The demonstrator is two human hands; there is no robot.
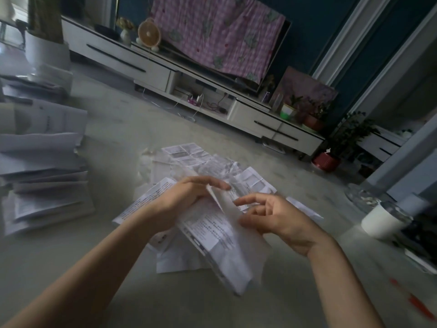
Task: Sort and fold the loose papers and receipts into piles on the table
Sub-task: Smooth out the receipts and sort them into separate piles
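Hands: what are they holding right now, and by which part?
The left hand grips a folded printed sheet at its upper end. The right hand rests its thumb on the sheet's right edge; a real grip there cannot be told.

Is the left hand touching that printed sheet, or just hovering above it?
Touching. The head view shows the left hand holding the printed sheet by its upper end, fingers laid over its folded edge.

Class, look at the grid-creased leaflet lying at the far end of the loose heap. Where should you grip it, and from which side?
Probably pinch the leaflet at its far edge, coming from the far side. That edge lies bare on the table, while crumpled papers overlap its near part.
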